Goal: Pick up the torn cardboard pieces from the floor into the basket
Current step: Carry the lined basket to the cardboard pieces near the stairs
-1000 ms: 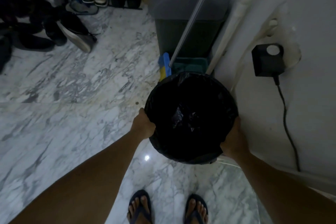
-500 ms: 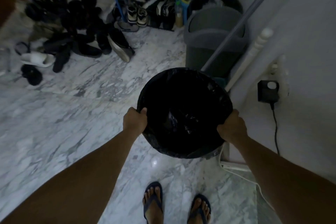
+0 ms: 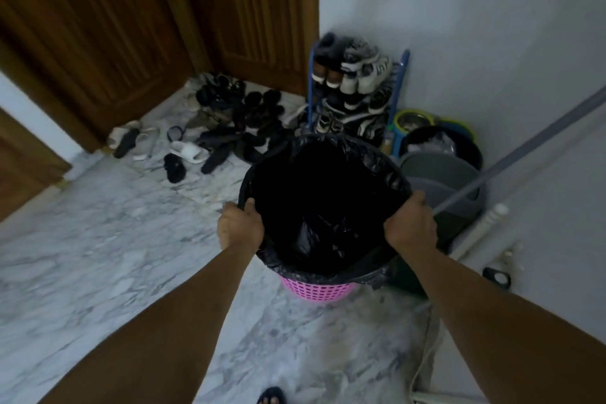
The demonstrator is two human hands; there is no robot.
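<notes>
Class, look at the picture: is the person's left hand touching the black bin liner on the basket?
Touching. The head view shows the left hand gripping the black bin liner at the rim of the pink basket, fingers curled over its edge.

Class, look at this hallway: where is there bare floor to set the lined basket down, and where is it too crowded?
Bare marble floor lies open left of the basket, between the wooden doors and the left hand. Crowded: loose shoes by the doors, the shoe rack in the corner, and the grey bin with the mop handle beside the right hand.
</notes>
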